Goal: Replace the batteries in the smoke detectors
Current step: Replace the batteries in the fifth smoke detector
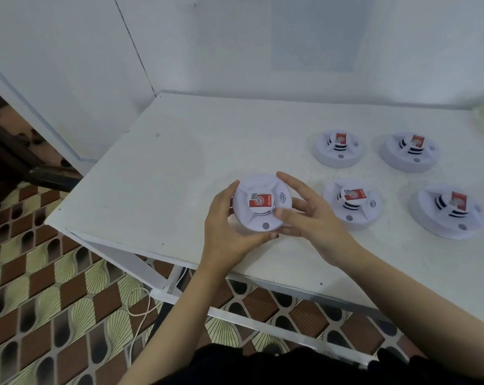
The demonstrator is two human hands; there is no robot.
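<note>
White plastic smoke detector (262, 207), face up, is over the table's (179, 162) near edge, gripped at its rim by the left hand (227, 218) and right hand (307, 215), fingers curled round it. Four other detectors (351, 201) lie to its right. The step looks like opening it, and the next move probably needs a twist to free the base.

Left hand (226, 221), right hand (314, 218) — bare, forearms (401, 295) uncovered, black clothing (290, 366) below
</note>
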